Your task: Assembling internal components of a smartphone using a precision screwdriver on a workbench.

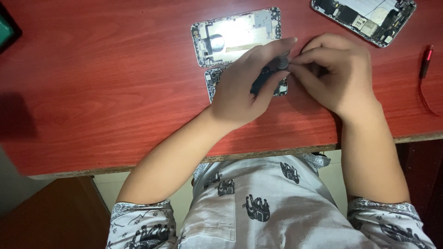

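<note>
hands (295, 76) on screwdriver (267, 74) over phone board (213, 79)

No packages, labels or signs in view; a dark-framed device with a green face (7, 28), possibly a screen, sits cropped at the red bench's (106, 92) far-left edge.

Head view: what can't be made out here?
- Small dark tool: mostly hidden by the left hand and right hand; its kind and tip unclear.
- Circuit board: largely covered by the left hand.
- Second opened phone: cut by the top edge.
- Green object: cut by the left edge.
- Red-tipped tool: too small to identify.
</note>
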